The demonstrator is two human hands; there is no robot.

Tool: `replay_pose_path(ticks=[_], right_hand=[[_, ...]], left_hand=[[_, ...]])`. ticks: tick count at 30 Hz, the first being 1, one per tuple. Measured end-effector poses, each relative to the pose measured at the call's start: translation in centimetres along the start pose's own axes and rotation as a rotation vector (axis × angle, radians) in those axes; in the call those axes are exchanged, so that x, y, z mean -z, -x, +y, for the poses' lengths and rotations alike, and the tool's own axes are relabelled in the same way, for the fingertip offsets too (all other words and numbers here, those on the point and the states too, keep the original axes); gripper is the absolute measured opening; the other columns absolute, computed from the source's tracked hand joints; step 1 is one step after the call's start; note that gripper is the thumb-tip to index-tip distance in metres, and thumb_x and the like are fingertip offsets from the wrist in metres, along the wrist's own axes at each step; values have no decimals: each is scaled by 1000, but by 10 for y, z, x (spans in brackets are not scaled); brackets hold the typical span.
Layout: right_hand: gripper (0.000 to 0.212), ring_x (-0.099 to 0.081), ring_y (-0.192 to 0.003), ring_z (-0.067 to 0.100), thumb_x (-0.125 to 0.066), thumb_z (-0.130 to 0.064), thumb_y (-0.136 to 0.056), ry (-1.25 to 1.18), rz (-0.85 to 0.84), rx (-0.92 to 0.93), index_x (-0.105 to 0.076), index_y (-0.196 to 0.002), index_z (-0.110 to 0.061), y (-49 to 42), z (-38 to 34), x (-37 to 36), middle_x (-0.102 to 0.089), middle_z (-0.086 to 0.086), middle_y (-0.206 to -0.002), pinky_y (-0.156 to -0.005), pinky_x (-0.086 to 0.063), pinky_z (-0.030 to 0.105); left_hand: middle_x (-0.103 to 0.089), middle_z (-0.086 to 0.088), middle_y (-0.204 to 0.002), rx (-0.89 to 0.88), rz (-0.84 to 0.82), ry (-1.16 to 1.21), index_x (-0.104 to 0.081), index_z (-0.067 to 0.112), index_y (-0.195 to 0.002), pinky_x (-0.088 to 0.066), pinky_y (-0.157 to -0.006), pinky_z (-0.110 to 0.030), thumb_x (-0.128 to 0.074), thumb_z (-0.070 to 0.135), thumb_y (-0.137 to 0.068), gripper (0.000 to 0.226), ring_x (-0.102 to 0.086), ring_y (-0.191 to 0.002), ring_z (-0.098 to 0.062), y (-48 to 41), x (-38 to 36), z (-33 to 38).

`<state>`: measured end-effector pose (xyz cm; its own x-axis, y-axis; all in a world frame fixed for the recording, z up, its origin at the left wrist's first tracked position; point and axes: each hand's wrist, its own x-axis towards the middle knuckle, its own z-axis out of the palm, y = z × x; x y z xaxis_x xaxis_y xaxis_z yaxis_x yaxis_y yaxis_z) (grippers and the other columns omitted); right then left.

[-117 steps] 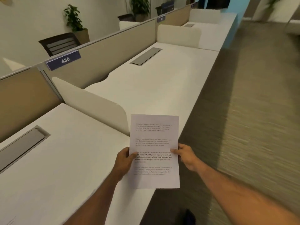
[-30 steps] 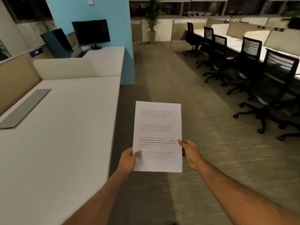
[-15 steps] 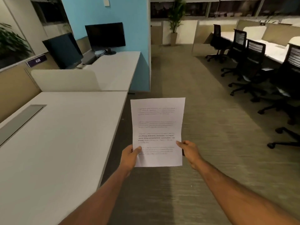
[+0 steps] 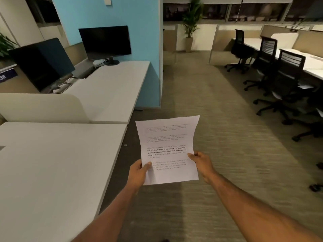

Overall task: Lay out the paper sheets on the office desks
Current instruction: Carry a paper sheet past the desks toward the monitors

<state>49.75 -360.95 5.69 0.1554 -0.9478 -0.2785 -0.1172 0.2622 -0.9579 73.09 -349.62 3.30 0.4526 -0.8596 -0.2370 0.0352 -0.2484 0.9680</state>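
I hold white paper sheets (image 4: 168, 145) printed with text upright in front of me, over the carpet aisle. My left hand (image 4: 139, 172) grips the lower left edge with its thumb on the front. My right hand (image 4: 201, 162) grips the right edge. The top of the sheets bends slightly. A bare white desk (image 4: 52, 168) lies just to the left of the sheets. A second white desk (image 4: 115, 88) stands farther ahead behind a low cream divider (image 4: 43, 107).
Two dark monitors (image 4: 104, 42) stand on the far desk beside a blue pillar (image 4: 139, 32). Black office chairs (image 4: 279, 81) line desks on the right. A potted plant (image 4: 189, 25) stands at the aisle's end. Carpet aisle (image 4: 201, 102) runs ahead.
I have moved forward along the aisle past desk 436. The far desk with monitors is closer now. Both hands keep the same hold on the sheets, which tilt slightly.
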Motion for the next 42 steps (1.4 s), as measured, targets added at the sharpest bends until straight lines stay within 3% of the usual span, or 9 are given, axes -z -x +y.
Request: replay_pose_path(ticks=[3,7,13,19,23,26,30,36,42], right_hand=[[14,-73,-77,25,-66,-12,-92,3,-36,-36,-68,-95,2,-61,-21,-12,-76,15,-94,-59,-59,32],[10,-72,-80,30,-67,-11,-91,10,-44,-59,-69,-92,-2,-144,-46,-27,-75,18,-94,-70,-60,39],[13,-72,-80,32,-68,-13,-90,-1,-76,-97,-66,-90,0,-271,-67,-53,-75,20,-93,-72,-60,44],[11,-71,-77,30,-66,-11,-91,28,-153,-63,-67,-91,0,-417,-104,-84,-75,19,-92,-73,-58,42],[8,-71,-68,23,-66,-11,-91,80,-225,-62,-66,-86,-5,-508,-148,-110,-76,13,-84,-59,-57,32],[10,-71,-63,17,-67,-12,-91,134,-275,-34,-66,-82,-7,-573,-181,-137,-76,9,-80,-51,-53,25],[9,-72,-68,23,-67,-13,-91,173,-365,-20,-68,-85,-6,-648,-210,-185,-76,13,-85,-56,-54,29],[9,-73,-75,28,-68,-15,-91,259,-441,37,-70,-87,-7,-756,-238,-272,-76,13,-88,-65,-59,37],[14,-74,-83,31,-66,-17,-92,372,-523,56,-69,-98,-4,-843,-276,-362,-75,12,-92,-77,-61,47]], left_hand=[[-76,8,-98,-13,-16,20,-69,21,-103,-61,-74,-33,-64,25,-93,11,-74,-87,-12,-69,-2,23],[-75,7,-98,-37,8,20,-68,20,-105,-58,-72,-28,-66,27,-92,15,-74,-87,-12,-163,-4,66],[-76,11,-90,-92,61,-2,-68,21,-99,-55,-57,-16,-63,28,-94,10,-73,-79,-7,-300,-8,111],[-77,9,-90,-80,146,21,-71,21,-97,-58,-61,-29,-62,29,-95,12,-74,-78,-11,-438,-19,137],[-77,3,-85,-71,230,32,-71,8,-92,-56,-61,-21,-62,24,-95,18,-73,-78,-17,-519,-18,166],[-76,-10,-93,-57,274,79,-70,1,-93,-58,-75,-38,-63,21,-95,21,-72,-84,-25,-574,-6,186],[-74,-15,-98,-37,337,121,-68,-1,-95,-58,-80,-49,-62,20,-95,21,-71,-90,-31,-640,20,196],[-76,-6,-95,-13,422,180,-69,3,-92,-59,-70,-36,-65,21,-93,19,-73,-84,-23,-744,70,191],[-56,2,-60,12,519,145,-59,6,-66,-41,-54,-27,-67,26,-91,33,-49,-58,-14,-834,128,196]])
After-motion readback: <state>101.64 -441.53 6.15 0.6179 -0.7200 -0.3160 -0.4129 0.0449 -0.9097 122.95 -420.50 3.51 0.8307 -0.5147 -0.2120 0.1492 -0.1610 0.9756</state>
